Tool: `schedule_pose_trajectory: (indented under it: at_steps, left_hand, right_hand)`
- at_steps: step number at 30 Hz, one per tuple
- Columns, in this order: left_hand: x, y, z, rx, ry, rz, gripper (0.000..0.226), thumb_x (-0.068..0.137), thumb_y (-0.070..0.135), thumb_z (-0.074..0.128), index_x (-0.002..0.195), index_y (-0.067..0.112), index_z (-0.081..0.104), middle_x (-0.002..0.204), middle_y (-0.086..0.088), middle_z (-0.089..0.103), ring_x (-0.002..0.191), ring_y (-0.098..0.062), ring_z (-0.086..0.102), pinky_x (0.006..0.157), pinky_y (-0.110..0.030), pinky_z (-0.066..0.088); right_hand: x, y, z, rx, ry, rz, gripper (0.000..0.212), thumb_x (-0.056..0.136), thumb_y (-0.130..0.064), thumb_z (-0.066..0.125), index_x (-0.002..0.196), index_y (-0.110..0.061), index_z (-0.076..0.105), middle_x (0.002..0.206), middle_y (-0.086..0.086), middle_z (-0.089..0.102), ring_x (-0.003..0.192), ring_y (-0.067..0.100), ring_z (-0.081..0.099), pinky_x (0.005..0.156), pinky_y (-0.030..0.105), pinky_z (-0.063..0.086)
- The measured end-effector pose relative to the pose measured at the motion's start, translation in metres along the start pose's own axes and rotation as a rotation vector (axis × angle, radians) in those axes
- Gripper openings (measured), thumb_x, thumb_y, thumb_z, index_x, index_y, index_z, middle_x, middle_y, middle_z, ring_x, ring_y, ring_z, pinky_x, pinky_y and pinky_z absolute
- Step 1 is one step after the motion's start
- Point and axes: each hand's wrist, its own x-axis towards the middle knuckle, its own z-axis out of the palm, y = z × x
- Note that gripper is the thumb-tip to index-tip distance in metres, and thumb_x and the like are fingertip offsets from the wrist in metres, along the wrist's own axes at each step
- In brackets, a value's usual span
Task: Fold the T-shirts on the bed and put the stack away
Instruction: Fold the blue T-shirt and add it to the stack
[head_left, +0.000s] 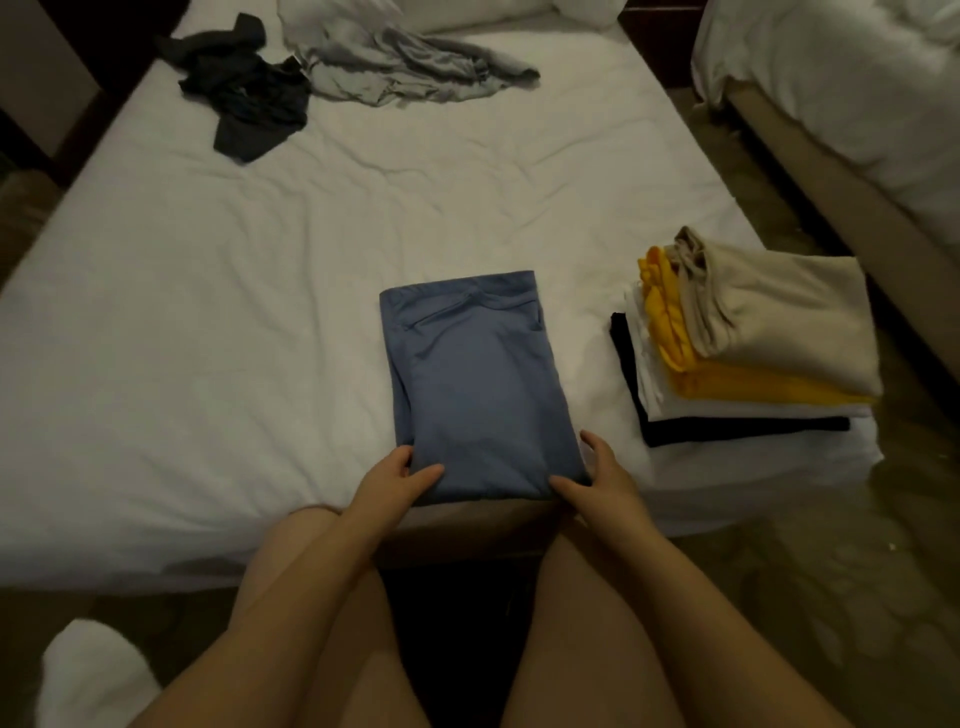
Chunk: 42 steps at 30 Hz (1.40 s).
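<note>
A blue T-shirt (475, 384) lies folded into a narrow rectangle near the front edge of the white bed (208, 332). My left hand (395, 480) grips its near left corner, thumb on top and fingers under the edge. My right hand (597, 480) holds the near right corner the same way. To the right, at the bed's corner, sits a stack of folded shirts (753, 343): beige on top, then yellow, white and black. Far back lie a crumpled grey T-shirt (405, 67) and a crumpled dark T-shirt (249, 98).
A second bed (852, 93) with white bedding stands at the right across a narrow strip of floor (831, 545). Pillows (415, 13) lie at the head of the near bed. A white sock (88, 680) shows at the bottom left.
</note>
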Motion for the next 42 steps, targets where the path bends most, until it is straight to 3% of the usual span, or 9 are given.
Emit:
schedule_pose_trajectory:
  at_steps: [5,10,13,17,21,27,32,39,42]
  left_hand:
    - [-0.013,-0.009,0.0,0.204,-0.132,0.127,0.056,0.091,0.018,0.058,0.141,0.016,0.034,0.138,-0.006,0.048,0.124,-0.025,0.048,0.103,-0.029,0.036]
    - [-0.017,0.001,-0.011,0.366,-0.044,0.205,0.048,0.088,0.023,0.063,0.131,0.016,0.045,0.129,-0.004,0.055,0.114,-0.025,0.054,0.09,-0.027,0.04]
    - [-0.02,-0.004,-0.019,0.296,0.009,0.174,0.03,0.086,0.025,0.065,0.112,0.018,0.053,0.117,-0.008,0.061,0.098,-0.023,0.056,0.079,-0.028,0.04]
    - [-0.026,-0.015,-0.018,0.143,0.064,0.007,0.038,0.088,0.024,0.062,0.121,0.006,0.054,0.106,-0.011,0.06,0.095,-0.03,0.059,0.081,-0.033,0.047]
    - [-0.038,-0.023,-0.014,-0.073,0.092,-0.048,0.02,0.088,0.016,0.063,0.098,-0.001,0.059,0.079,-0.015,0.056,0.062,-0.019,0.049,0.047,-0.019,0.044]
    - [-0.051,-0.032,-0.017,-0.467,0.036,-0.121,0.008,0.087,0.008,0.062,0.087,0.002,0.057,0.076,-0.012,0.058,0.065,-0.019,0.055,0.054,-0.022,0.052]
    - [-0.068,-0.035,-0.015,-0.674,0.054,-0.089,0.002,0.089,0.003,0.058,0.089,0.002,0.057,0.079,-0.01,0.058,0.07,-0.016,0.056,0.068,-0.024,0.054]
    - [-0.082,-0.041,-0.021,-0.502,0.157,0.088,0.019,0.083,-0.014,0.055,0.081,0.004,0.055,0.073,-0.012,0.062,0.064,-0.017,0.062,0.056,-0.017,0.054]
    - [-0.087,-0.041,-0.023,-0.329,0.254,0.15,0.021,0.082,-0.012,0.058,0.075,0.008,0.057,0.061,-0.005,0.063,0.049,-0.007,0.061,0.051,-0.014,0.051]
  right_hand:
    - [-0.014,0.009,-0.002,0.041,0.025,-0.029,0.07,0.088,-0.021,0.064,0.146,-0.027,0.024,0.14,0.01,0.047,0.122,0.027,0.05,0.097,0.036,0.046]
    - [-0.022,0.007,0.0,0.074,0.082,-0.045,0.064,0.091,-0.019,0.06,0.145,-0.025,0.026,0.132,0.014,0.053,0.117,0.029,0.053,0.09,0.033,0.045]
    - [-0.027,0.004,0.003,0.08,0.088,-0.069,0.062,0.09,-0.017,0.06,0.143,-0.024,0.029,0.125,0.015,0.057,0.11,0.028,0.056,0.085,0.031,0.048]
    - [-0.034,0.003,0.007,0.074,0.08,-0.09,0.058,0.09,-0.017,0.061,0.141,-0.025,0.034,0.119,0.013,0.06,0.102,0.022,0.058,0.077,0.028,0.046]
    - [-0.042,0.006,0.008,0.046,0.114,-0.126,0.053,0.088,-0.018,0.062,0.135,-0.029,0.041,0.115,0.009,0.061,0.103,0.023,0.059,0.08,0.032,0.05]
    - [-0.056,0.011,0.01,0.028,0.124,-0.186,0.043,0.089,-0.018,0.061,0.128,-0.032,0.048,0.122,0.001,0.058,0.11,0.019,0.056,0.089,0.033,0.049]
    - [-0.068,0.011,0.012,0.096,0.146,-0.286,0.023,0.089,-0.01,0.061,0.104,-0.028,0.059,0.11,-0.003,0.059,0.103,0.009,0.052,0.078,0.015,0.04]
    - [-0.086,0.006,0.012,0.166,0.182,-0.317,0.027,0.079,0.001,0.069,0.097,-0.019,0.065,0.077,-0.008,0.06,0.067,0.006,0.058,0.065,0.015,0.051]
    - [-0.088,0.008,0.014,0.07,0.205,-0.364,0.039,0.071,0.009,0.069,0.1,-0.017,0.066,0.088,0.001,0.062,0.069,0.008,0.058,0.067,0.016,0.048]
